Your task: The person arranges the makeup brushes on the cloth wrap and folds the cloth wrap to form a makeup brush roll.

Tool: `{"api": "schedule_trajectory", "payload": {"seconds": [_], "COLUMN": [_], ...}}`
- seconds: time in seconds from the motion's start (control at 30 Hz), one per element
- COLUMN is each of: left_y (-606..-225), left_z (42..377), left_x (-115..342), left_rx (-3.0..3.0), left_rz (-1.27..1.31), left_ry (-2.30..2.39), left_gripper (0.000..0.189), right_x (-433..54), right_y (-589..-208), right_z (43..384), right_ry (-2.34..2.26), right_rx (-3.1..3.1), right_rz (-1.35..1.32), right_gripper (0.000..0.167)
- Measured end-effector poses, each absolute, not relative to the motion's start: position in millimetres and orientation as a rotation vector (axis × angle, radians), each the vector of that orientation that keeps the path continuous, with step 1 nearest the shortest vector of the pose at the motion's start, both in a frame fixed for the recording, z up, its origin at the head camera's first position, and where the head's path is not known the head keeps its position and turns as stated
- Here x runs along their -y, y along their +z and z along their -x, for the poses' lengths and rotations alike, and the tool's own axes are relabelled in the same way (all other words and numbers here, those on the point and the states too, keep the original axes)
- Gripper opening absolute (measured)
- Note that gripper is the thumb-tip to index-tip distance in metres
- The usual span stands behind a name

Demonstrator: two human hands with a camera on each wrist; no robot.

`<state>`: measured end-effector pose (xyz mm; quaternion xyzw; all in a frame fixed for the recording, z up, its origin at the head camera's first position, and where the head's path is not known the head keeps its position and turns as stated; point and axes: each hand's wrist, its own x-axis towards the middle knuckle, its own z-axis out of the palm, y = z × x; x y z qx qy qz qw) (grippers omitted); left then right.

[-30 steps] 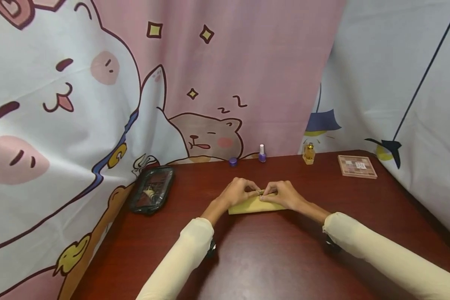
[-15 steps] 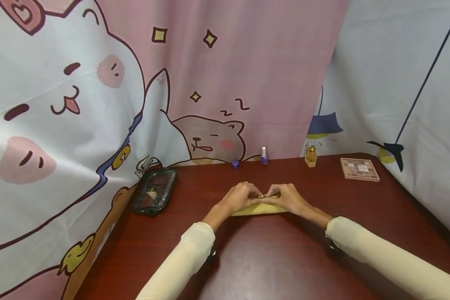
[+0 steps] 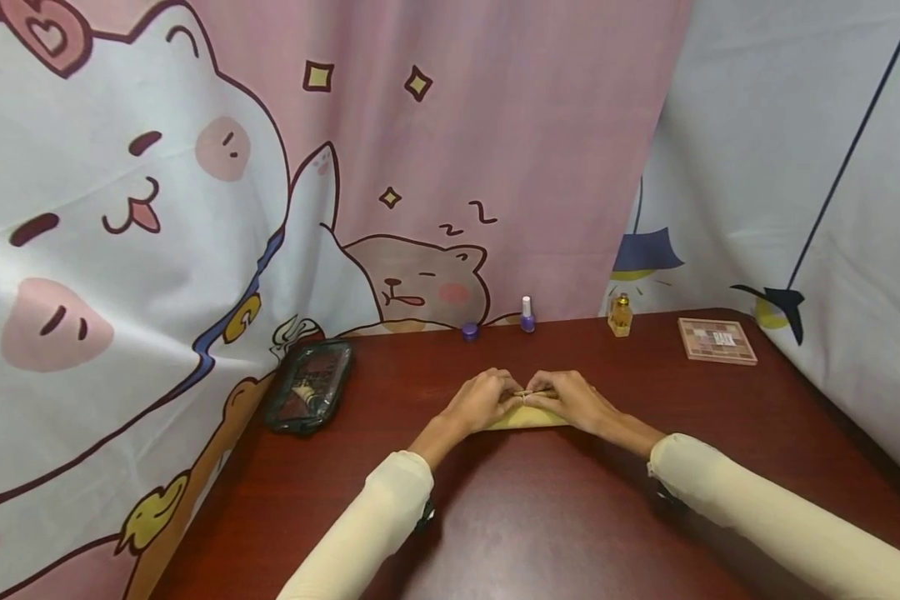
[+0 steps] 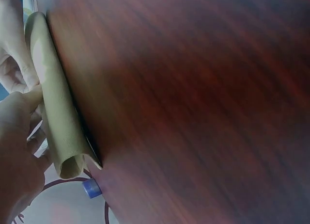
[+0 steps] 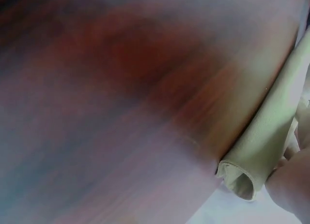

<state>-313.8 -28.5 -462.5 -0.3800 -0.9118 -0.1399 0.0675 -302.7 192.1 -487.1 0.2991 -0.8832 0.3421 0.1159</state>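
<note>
A rolled yellow cloth (image 3: 527,419) lies crosswise on the dark red table, with a soft, fabric-like surface. Its hollow, tube-like ends show in both wrist views, as roll (image 4: 63,107) and as roll (image 5: 271,122). My left hand (image 3: 482,402) pinches its far upper edge near the middle with thumb and fingers. From the other side, my right hand (image 3: 573,400) pinches the same edge, and the fingertips of both hands nearly meet. Between them is a thin bit too small to tell. In the left wrist view, the left thumb presses against the roll's side.
A black tray-like case (image 3: 310,387) with a clear top lies at left. Along the back stand a small purple jar (image 3: 470,332), a purple nail polish bottle (image 3: 527,317) and a golden glass bottle (image 3: 621,317). A makeup palette (image 3: 717,342) lies at right; printed curtains (image 3: 540,150) hang behind.
My left hand has shifted slightly right along the roll, covering more of its left end. Both hands keep pinching the middle edge. The head view has tilted a little.
</note>
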Motion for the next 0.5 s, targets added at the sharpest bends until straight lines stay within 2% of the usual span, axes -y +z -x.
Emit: {"api": "schedule_trajectory", "payload": {"seconds": [0.17,0.5], "left_y": [-462.6,-460.9], "left_z": [312.3,312.5], "left_x": [29.1,36.6], "left_rx": [2.715,2.746], "left_rz": [1.15,1.153], "left_ry": [-0.399,-0.415], "left_gripper": [0.02,0.027], "right_x": [-192.5,-196.5], "right_y": [-484.1,-482.4], "right_z": [302.0,301.3], "right_ry": [0.941,1.012], "right_rx": [2.578,2.6], "right_rz": [-0.92,-0.932], "right_gripper": [0.004,0.009]}}
